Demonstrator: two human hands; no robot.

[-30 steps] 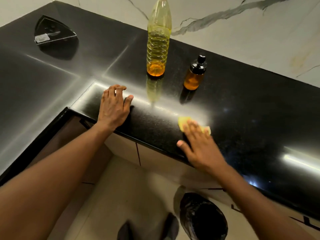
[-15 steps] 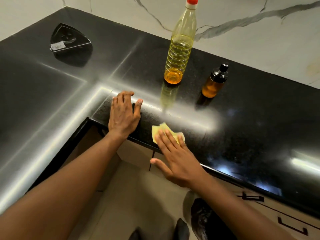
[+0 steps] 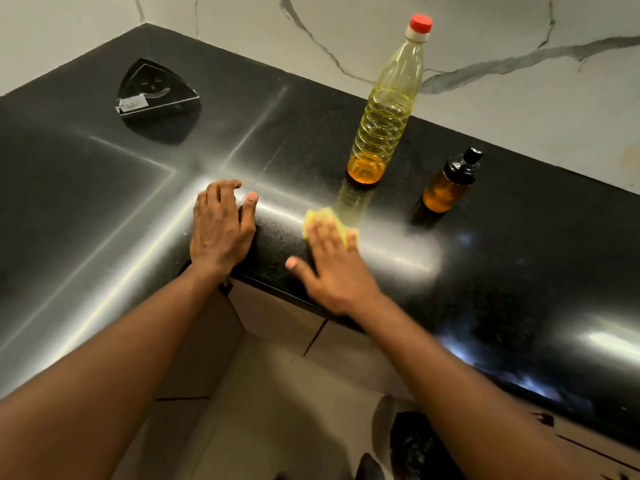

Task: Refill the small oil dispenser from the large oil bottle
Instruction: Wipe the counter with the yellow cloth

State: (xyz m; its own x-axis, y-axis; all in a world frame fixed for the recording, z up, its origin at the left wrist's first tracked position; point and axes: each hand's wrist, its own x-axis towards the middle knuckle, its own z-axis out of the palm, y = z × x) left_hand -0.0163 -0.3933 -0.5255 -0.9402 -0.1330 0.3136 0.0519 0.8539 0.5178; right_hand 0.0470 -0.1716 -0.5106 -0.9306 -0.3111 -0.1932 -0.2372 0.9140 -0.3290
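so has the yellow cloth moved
Yes. The yellow cloth, under the right hand, slid left: from in front of the dispenser to in front of the large bottle.

A yellow cloth (image 3: 320, 216) is laid on the black granite countertop (image 3: 519, 271) near its front edge; a triangular black dish (image 3: 157, 98) is set far left.

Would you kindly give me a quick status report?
Left hand resting on counter. Right hand pressing yellow cloth. Oil bottle, dispenser capped, untouched.
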